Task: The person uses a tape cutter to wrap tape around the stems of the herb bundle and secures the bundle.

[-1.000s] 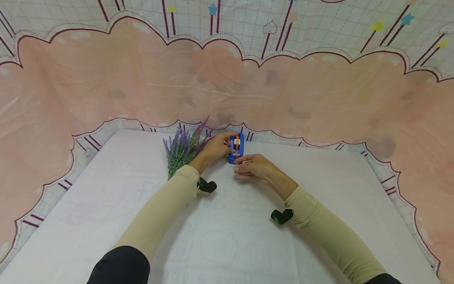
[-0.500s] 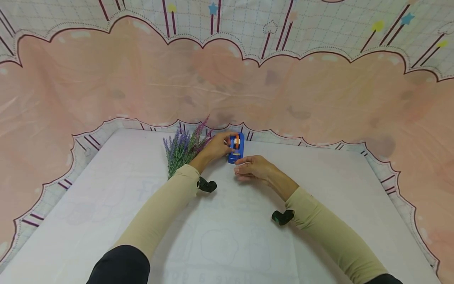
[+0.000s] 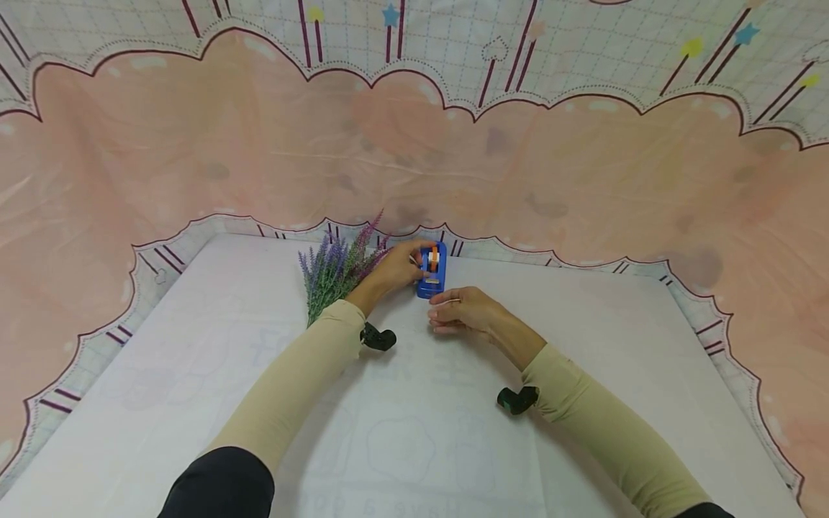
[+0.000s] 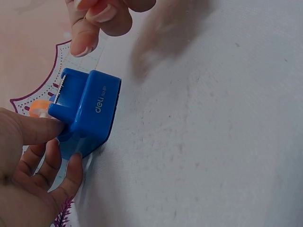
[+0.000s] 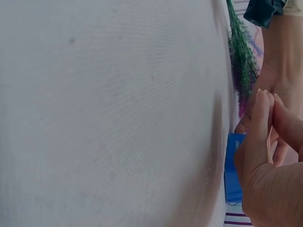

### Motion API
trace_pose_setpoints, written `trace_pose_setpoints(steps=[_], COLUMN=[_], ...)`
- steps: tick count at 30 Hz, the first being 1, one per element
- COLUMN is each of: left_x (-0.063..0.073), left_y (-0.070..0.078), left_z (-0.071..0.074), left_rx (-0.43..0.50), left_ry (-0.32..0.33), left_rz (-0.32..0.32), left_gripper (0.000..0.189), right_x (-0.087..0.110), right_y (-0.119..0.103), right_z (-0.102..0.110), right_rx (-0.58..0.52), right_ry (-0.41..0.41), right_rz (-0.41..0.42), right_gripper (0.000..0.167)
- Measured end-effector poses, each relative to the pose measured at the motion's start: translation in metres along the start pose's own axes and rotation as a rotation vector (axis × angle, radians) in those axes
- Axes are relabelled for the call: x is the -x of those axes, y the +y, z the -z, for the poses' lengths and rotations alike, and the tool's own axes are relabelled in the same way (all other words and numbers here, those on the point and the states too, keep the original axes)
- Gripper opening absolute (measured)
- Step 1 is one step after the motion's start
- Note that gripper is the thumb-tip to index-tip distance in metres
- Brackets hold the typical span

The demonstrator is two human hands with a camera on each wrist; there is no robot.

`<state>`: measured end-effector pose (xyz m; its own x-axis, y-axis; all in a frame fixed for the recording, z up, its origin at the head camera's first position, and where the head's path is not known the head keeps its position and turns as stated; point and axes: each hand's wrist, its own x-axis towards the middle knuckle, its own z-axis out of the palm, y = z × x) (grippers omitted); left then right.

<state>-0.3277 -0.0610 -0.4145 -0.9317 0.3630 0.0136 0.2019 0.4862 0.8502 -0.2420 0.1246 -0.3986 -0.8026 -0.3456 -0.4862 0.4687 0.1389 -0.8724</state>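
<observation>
A blue tape dispenser (image 3: 432, 284) with an orange core and a serrated cutter stands near the far edge of the table. My left hand (image 3: 395, 267) holds it from the left side, with the thumb by the cutter end and other fingers along its side in the left wrist view. Just in front of the dispenser (image 4: 97, 106) hovers my right hand (image 3: 469, 308), its fingers loosely bent and apart from it. The right wrist view shows the fingertips of the right hand (image 5: 265, 161) close together; nothing is visible between them.
A bunch of artificial lavender (image 3: 330, 270) lies left of the dispenser, partly behind the left forearm. White covering (image 3: 401, 446) spreads over the table. A patterned peach cloth (image 3: 291, 151) lies beyond its far edge.
The right hand has drifted very slightly right and toward me. The left hand and tape dispenser have stayed in place.
</observation>
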Motion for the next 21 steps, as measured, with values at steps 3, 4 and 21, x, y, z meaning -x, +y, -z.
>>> trace_pose_setpoints(steps=[3, 4, 21], left_x=[0.000, -0.001, 0.001], left_y=[0.000, 0.000, 0.000], left_z=[0.000, 0.000, -0.001], left_rx=[-0.004, -0.004, -0.004], left_ry=[-0.002, -0.001, 0.012], left_rz=[-0.002, -0.003, -0.027], left_gripper=[0.067, 0.067, 0.065], right_x=[0.001, 0.001, 0.003], right_y=[0.001, 0.001, 0.012], right_z=[0.000, 0.000, -0.007], right_rx=[0.011, 0.015, 0.033], right_ry=[-0.007, -0.009, -0.048], right_rz=[-0.001, -0.001, -0.021], right_gripper=[0.040, 0.040, 0.032])
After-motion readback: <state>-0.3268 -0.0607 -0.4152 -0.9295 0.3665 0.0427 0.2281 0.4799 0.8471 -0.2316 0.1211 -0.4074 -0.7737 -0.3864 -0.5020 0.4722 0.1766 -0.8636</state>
